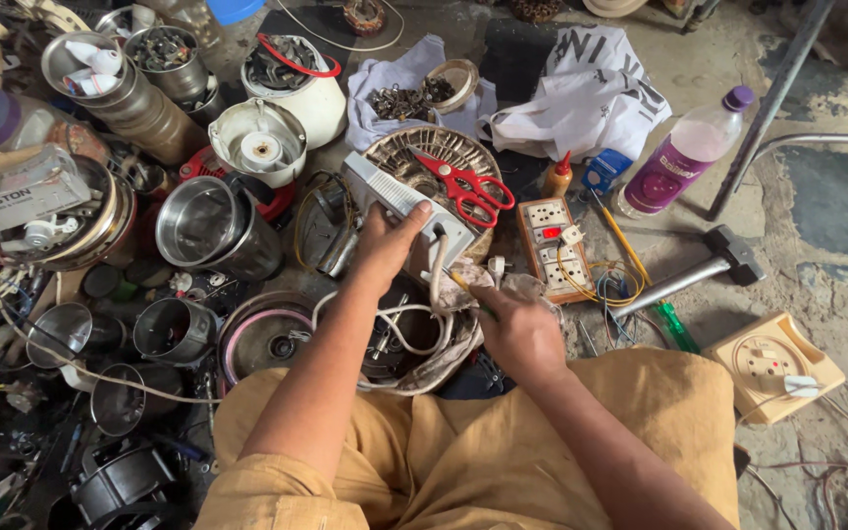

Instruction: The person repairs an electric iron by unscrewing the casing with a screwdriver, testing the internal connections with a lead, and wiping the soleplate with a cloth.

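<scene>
Nearest me, the right hand [520,329] sits low at centre, fingers curled shut on a thin tool [471,294] — looks like a screwdriver, tip hidden, can't tell for sure. Its shaft points toward 11 o'clock, straight at the white appliance casing [404,201]. The left hand [387,240] is further out at about 12 and nearer the casing, thumb and fingers wrapped round its near end. The casing's long axis runs 10 to 4, w/ a white cord [406,329] looping down from it. Beyond, at 1 o'clock, red scissors [465,186] lie on a round metal part; socket board [552,245] at 2.
</scene>
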